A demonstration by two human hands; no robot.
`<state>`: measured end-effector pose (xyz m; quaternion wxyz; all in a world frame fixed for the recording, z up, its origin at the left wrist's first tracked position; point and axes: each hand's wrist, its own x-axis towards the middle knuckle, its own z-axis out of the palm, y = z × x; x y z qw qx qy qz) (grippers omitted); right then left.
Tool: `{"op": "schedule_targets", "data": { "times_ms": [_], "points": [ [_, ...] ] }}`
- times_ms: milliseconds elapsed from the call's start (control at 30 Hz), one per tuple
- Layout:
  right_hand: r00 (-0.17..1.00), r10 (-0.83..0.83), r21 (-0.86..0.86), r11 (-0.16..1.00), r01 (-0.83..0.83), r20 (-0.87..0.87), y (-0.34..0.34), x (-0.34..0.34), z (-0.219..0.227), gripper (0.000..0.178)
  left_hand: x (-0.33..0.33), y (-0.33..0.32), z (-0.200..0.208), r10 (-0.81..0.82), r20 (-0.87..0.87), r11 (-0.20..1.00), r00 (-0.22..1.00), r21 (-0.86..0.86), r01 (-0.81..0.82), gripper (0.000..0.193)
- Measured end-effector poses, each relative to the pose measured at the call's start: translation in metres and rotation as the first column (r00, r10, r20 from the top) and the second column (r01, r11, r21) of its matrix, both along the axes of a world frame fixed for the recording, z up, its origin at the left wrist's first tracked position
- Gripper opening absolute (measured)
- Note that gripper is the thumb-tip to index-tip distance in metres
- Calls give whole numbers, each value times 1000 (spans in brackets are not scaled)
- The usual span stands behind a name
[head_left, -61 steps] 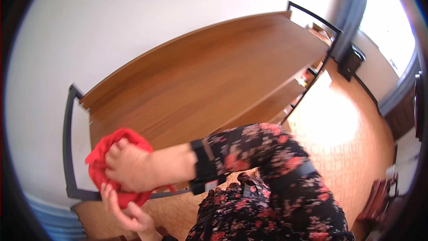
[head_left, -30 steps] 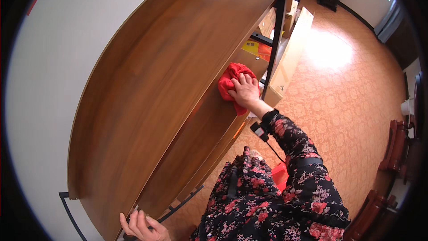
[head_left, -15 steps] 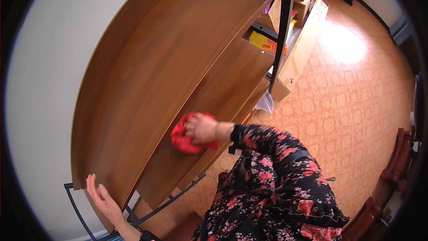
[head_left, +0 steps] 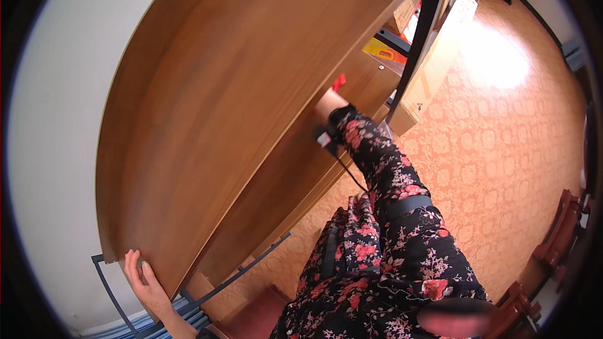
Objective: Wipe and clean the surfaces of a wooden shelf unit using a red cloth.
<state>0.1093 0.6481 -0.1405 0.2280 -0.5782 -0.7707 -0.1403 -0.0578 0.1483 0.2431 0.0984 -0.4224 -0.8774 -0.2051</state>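
Note:
My left hand [head_left: 147, 284] rests at the near left end of the brown wooden upper shelf [head_left: 207, 100], fingers stretched out and holding nothing. My right arm reaches forward over the lower shelf [head_left: 267, 179]. The wrist of my right hand [head_left: 328, 103] shows at the upper shelf's front edge, while the fingers are hidden beneath that shelf. A small part of a red cloth [head_left: 340, 81] sticks out beside this hand, above the lower board.
A black metal upright [head_left: 425, 31] stands at the shelf's far end. Beyond it are a long cardboard box [head_left: 440, 59] and a yellow-and-red package [head_left: 384, 52]. Dark red wooden furniture [head_left: 559, 229] stands at the right, and a dark metal frame [head_left: 113, 295] juts out at lower left.
My right hand has moved the red cloth forward along the lower shelf and partly under the upper one. My left hand stays at the shelf end. The view has shifted slightly.

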Motion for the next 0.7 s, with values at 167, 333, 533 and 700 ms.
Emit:
{"op": "schedule_targets", "data": {
  "times_ms": [167,333,533,700],
  "points": [
    [518,847,-291,470,-833,-117,-192,-67,82,36,-6,-57,17,197,-78,979,977,-34,-200,30],
    [267,943,2,273,-962,-199,-205,17,77,30,-10,-55,10,212,-74,977,975,47,-209,29],
    [880,475,-249,851,-462,-6,-61,83,78,40,-6,-39,-5,215,-21,973,976,93,-213,28],
    [990,115,-519,843,-142,-83,-7,73,102,48,9,-43,0,241,25,966,970,92,-242,27]
  ]
}}
